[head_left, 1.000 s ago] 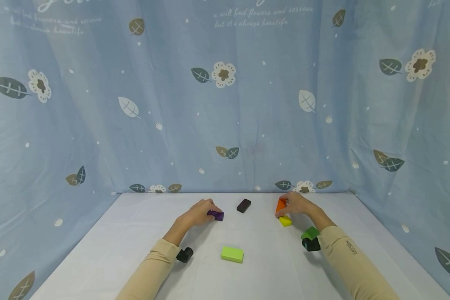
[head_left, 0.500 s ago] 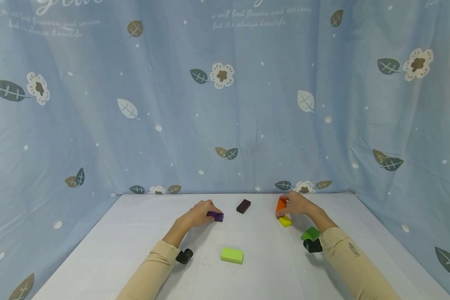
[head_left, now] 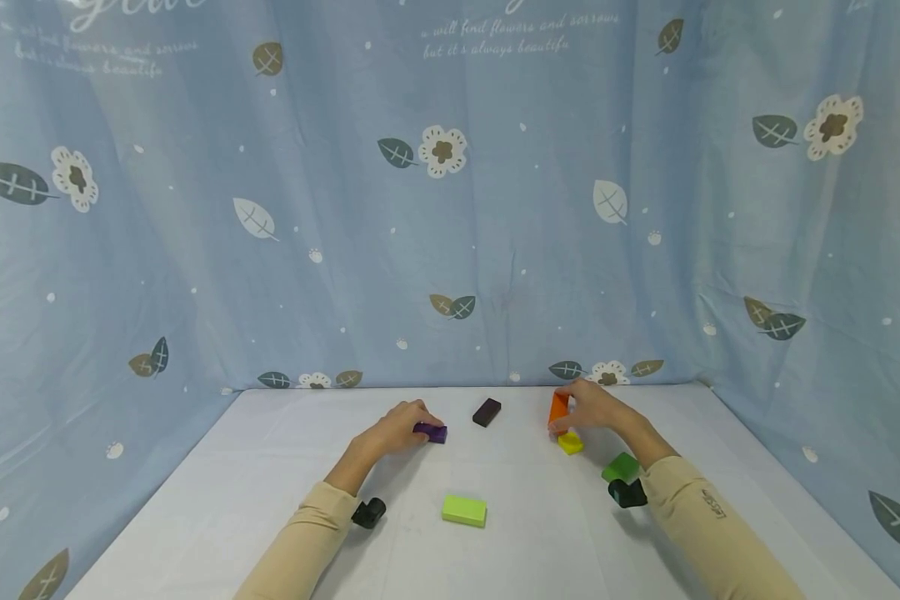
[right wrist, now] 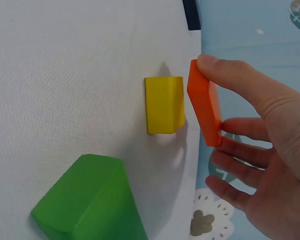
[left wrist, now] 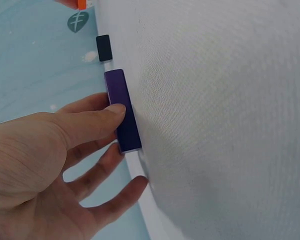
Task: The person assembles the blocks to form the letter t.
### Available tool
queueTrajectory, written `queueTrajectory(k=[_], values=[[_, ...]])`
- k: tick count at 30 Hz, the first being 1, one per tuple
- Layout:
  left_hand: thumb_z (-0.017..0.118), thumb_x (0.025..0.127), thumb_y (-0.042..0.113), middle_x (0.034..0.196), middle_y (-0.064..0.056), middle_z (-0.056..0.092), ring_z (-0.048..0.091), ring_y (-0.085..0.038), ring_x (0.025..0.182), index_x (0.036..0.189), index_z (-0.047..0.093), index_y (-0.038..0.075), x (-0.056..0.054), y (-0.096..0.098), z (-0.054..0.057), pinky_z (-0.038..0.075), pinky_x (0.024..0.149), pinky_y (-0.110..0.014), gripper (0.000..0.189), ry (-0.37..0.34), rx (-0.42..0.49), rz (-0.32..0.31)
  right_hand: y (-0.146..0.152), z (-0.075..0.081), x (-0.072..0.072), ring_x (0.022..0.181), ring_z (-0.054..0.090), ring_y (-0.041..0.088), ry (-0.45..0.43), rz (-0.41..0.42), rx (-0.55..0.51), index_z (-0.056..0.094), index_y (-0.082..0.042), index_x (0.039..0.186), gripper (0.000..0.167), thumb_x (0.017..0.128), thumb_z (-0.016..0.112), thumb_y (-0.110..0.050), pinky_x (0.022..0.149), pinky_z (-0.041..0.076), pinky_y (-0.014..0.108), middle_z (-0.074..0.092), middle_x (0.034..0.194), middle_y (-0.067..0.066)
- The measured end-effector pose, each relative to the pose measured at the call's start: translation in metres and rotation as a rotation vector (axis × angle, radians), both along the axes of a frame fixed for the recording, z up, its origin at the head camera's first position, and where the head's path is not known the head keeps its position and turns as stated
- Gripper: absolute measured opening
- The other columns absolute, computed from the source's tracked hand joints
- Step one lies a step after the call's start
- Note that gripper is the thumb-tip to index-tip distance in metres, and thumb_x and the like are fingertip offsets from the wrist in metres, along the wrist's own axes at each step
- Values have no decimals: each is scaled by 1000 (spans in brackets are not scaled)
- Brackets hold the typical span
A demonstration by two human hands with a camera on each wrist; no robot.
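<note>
My left hand (head_left: pixel 401 426) pinches a purple rectangular block (left wrist: pixel 121 110) between thumb and fingers, at the left of the white table. At the right, my right hand (head_left: pixel 594 406) holds an orange block (right wrist: pixel 204 102) by its ends, thumb at one end and fingertips at the other. Just in front of the orange block lies a small yellow block (right wrist: pixel 164 105) on the tabletop. A green block (right wrist: pixel 85 200) sits nearer, beside the right wrist; its lower part runs out of the right wrist view.
A dark brown block (head_left: pixel 487 412) lies at the back, between the hands. A lime green block (head_left: pixel 464 510) rests on the white table (head_left: pixel 525 533) near the front middle. A blue patterned curtain (head_left: pixel 450 250) hangs behind and along both sides.
My right hand has lifted slightly and shifted a little left with the orange block. The left hand and its purple block stay in place.
</note>
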State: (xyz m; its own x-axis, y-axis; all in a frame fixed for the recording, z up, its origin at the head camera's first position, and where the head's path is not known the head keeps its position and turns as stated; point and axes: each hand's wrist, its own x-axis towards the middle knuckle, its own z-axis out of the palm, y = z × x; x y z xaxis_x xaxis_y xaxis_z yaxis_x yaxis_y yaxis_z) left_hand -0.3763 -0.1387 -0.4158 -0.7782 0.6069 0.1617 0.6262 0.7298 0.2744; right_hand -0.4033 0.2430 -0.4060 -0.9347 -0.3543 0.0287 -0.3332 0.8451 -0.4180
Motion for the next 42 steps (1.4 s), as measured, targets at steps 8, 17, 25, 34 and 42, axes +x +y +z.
queueTrajectory(k=[8, 17, 25, 34, 42], values=[[71, 86, 1, 105, -11, 65, 57, -27, 96, 117, 73, 10, -1, 0, -1, 46, 84, -43, 33, 0, -13, 5, -6, 9, 8, 110, 54, 35, 18, 47, -5, 56, 4, 134, 79, 76, 82, -43, 92, 51, 48, 60, 126, 19], [71, 86, 0, 106, -11, 66, 59, -27, 98, 117, 73, 10, -2, 1, -1, 46, 87, -45, 33, 0, -8, 4, -16, 15, 17, 113, 52, 34, 6, 43, 16, 56, -1, 137, 79, 76, 82, -43, 94, 48, 51, 56, 129, 20], [71, 86, 0, 106, -11, 66, 59, -28, 98, 117, 73, 10, -2, 1, 0, 47, 87, -46, 33, 0, -7, 4, -24, 20, 25, 120, 50, 36, -29, 23, 9, 57, -5, 136, 77, 75, 84, -42, 99, 47, 54, 54, 133, 18], [71, 86, 1, 106, -11, 66, 59, -27, 97, 117, 73, 10, -2, 1, 0, 47, 86, -44, 33, 7, -13, -2, -30, 21, 28, 111, 53, 31, -27, 59, 24, 59, -5, 134, 75, 74, 84, -42, 93, 51, 45, 60, 120, 9], [71, 86, 0, 105, -11, 66, 59, -26, 96, 117, 73, 9, -2, 0, 0, 47, 84, -43, 33, 17, -15, -13, -34, 21, 32, 108, 54, 30, 3, 92, 34, 61, -3, 132, 75, 73, 86, -41, 93, 50, 44, 61, 119, 9]])
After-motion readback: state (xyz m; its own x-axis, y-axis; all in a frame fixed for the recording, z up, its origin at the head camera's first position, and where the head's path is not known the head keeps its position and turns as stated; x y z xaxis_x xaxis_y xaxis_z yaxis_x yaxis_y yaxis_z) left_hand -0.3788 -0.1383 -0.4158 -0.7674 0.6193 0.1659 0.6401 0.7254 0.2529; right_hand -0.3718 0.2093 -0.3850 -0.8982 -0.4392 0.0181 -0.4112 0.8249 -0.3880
